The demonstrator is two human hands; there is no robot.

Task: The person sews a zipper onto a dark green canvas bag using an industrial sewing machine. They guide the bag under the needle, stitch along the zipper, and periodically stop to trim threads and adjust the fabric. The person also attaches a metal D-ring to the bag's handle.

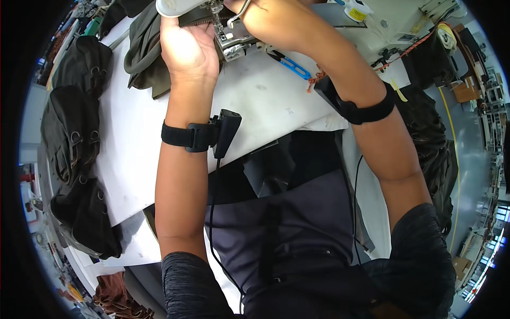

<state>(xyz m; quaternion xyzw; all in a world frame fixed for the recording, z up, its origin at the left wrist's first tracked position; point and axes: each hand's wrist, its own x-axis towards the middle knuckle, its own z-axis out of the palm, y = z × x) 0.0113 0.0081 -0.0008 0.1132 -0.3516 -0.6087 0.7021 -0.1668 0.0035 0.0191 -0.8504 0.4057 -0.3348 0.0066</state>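
A dark olive fabric bag (142, 50) with a zipper lies bunched under the sewing machine's presser foot area, at the top of the view. My left hand (189, 50) is palm up against this fabric, just left of the metal needle parts (218, 18). Its fingers run under the white machine head (178, 6) and are hidden. My right hand (260, 16) is on the right side of the needle parts, beside a bent metal lever (239, 14). The top edge cuts off its fingers, so its grip does not show. Blue-handled thread snips (291, 65) lie on the table near my right forearm.
The white worktable (265, 101) slopes across in front of me. Several dark bags (71, 127) hang or lie along its left side, and more dark fabric (425, 122) is piled at the right. Orange cord (317, 77) sits by the snips. Both my forearms wear black straps with cabled devices.
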